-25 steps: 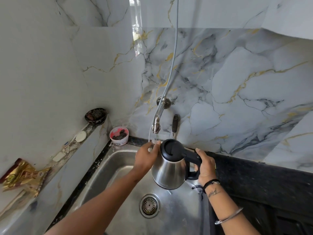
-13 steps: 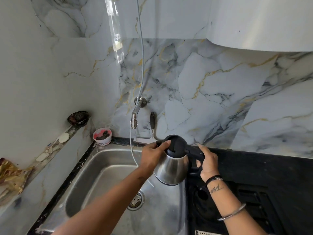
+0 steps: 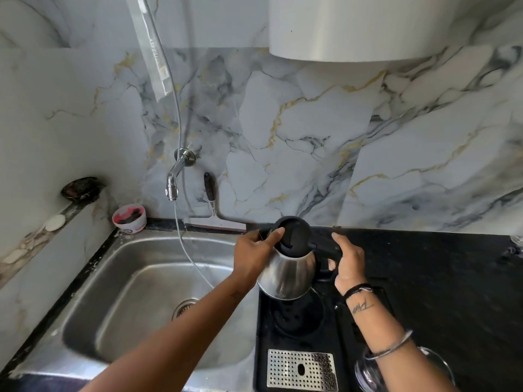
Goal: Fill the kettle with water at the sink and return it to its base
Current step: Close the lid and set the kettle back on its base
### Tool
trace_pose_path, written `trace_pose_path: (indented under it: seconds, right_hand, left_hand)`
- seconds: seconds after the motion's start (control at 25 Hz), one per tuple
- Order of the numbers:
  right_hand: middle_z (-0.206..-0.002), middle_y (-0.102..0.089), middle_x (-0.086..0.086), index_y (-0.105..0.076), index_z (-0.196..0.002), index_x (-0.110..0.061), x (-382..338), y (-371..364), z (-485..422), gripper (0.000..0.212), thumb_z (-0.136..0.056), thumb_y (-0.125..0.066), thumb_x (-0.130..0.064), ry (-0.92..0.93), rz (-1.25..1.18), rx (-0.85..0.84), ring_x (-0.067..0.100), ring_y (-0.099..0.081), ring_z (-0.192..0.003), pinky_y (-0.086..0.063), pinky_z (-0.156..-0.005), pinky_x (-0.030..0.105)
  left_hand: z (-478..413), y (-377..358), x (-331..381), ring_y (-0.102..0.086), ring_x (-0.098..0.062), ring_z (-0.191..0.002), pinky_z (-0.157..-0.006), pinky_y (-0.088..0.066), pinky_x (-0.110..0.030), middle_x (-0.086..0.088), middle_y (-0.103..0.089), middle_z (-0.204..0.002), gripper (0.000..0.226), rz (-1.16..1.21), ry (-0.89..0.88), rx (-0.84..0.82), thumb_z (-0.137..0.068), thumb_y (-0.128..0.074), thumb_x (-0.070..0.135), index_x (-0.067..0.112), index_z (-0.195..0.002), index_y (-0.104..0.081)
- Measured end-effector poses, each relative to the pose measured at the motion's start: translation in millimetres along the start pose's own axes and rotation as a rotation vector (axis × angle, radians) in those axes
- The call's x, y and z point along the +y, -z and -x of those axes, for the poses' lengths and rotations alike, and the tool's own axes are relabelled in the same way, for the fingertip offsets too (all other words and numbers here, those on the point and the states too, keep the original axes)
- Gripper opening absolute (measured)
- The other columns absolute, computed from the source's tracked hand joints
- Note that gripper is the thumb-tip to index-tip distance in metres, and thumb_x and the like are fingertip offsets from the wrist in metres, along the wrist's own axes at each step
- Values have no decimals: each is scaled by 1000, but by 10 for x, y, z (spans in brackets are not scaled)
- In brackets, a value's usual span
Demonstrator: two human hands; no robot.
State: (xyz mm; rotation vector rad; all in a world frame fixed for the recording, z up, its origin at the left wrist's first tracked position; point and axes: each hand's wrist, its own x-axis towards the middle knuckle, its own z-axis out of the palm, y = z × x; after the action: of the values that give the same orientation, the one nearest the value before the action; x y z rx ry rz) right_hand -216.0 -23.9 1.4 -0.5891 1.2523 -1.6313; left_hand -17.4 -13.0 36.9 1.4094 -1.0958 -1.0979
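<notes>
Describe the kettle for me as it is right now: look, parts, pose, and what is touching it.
The kettle has a shiny steel body that widens downward, a round black lid, shut, and a black handle on its right. It is held in the air, tilted slightly, just right of the sink and above the round black base, not seated. The right hand grips the handle; the left hand rests fingers on the lid's front edge.
</notes>
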Motion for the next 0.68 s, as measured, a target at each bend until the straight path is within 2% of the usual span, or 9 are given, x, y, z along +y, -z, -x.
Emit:
trace_pose_path:
  seconds: [0.12, 0.2, 0.32, 0.36, 0.44, 0.56, 0.68]
  right_hand:
    - [-47, -53, 1, -60, -50, -13, 43, 256, -45, 28, -72, -71, -28, -23, 47, -30, 18, -49, -40, -34, -40, 25]
    - [-48, -54, 3, -61, -48, -13, 100, 373, -75, 29, -67, -71, -33, -40, 101, -56, 20, -48, -42, -33, -41, 25]
    - [-70, -59, 14, -66, -64, -1, 231, 519, -103, 27, -70, -70, -27, -44, 111, -97, 25, -54, -61, -40, -55, 34]
    - [-68, -59, 13, -65, -64, -1, 275, 569, -101, 26, -71, -69, -26, -56, 113, -94, 24, -53, -60, -39, -55, 34]
    - [-53, -54, 6, -62, -54, -10, 349, 665, -94, 26, -69, -69, -29, -96, 106, -76, 20, -49, -47, -35, -46, 29]
    - [-46, -51, -3, -59, -45, -17, 434, 730, -56, 28, -68, -68, -30, -128, 50, -30, 15, -45, -41, -33, -41, 24]
    - [-47, -52, -7, -59, -45, -19, 488, 710, -5, 27, -70, -67, -26, -131, -32, 15, 12, -46, -41, -33, -40, 22]
  left_hand:
    - [125, -165, -138, -74, -5, -80, -66, -56, -16, 6, -80, -83, 32, 18, 41, -21, -75, -78, 52, 23, -87, -80]
    - [206, -250, -252, -74, -2, -82, -65, -53, -11, 7, -80, -85, 27, 80, 110, -29, -80, -76, 48, 23, -89, -80]
    - [336, -376, -440, -73, -2, -76, -61, -53, -11, 4, -80, -80, 27, 155, 227, 84, -82, -75, 45, 19, -85, -79]
    - [367, -422, -478, -74, -3, -73, -60, -53, -13, 2, -80, -78, 28, 164, 259, 113, -81, -77, 44, 16, -85, -79]
    - [384, -515, -502, -69, -3, -60, -53, -49, -13, 4, -76, -67, 32, 104, 290, 165, -79, -79, 43, 11, -80, -78]
    - [357, -630, -455, -54, -1, -45, -44, -40, -13, 11, -61, -47, 36, -27, 259, 242, -78, -79, 44, 15, -59, -68]
    - [281, -667, -384, -51, -10, -48, -46, -39, -19, 4, -58, -51, 39, -65, 255, 260, -76, -78, 41, 10, -58, -63]
